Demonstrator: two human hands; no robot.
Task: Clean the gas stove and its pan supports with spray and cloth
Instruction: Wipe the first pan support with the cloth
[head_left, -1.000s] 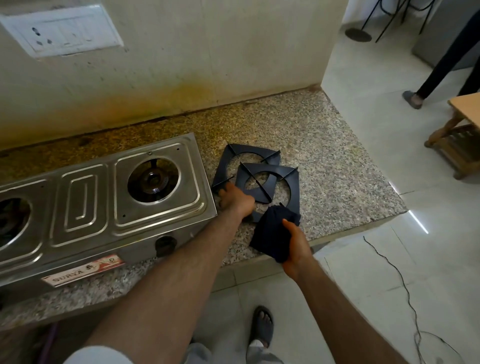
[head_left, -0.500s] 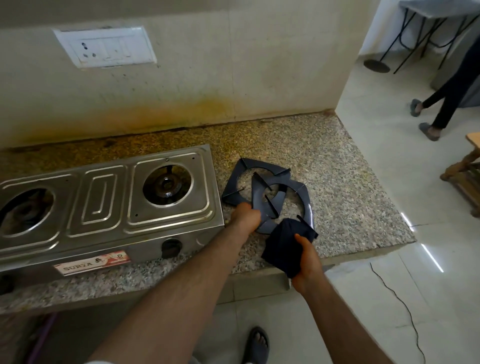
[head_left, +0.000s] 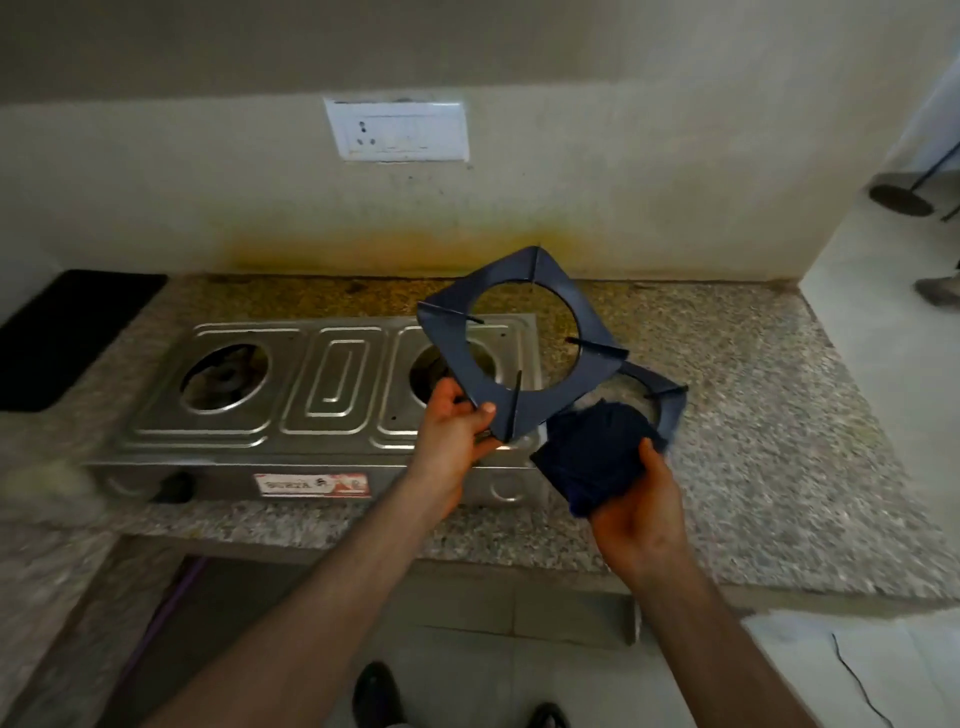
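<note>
Dark-blue square metal pan support (head_left: 519, 332) is gripped, tilted, by the left hand (head_left: 457, 426); a bunched navy cloth (head_left: 592, 452) is clutched by the right hand (head_left: 636, 512).

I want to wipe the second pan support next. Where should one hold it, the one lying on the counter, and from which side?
Probably by the flat frame corner of the second pan support, from the right: the cloth in the right hand covers its near-left part, and the thin prongs point inward, so grip the outer rim.

A dark blue square metal pan support (head_left: 519, 332) tilts above the two-burner stainless steel gas stove (head_left: 322, 384); a second support (head_left: 667, 402) lies flat beside it, under a bunched navy cloth (head_left: 592, 452).
</note>
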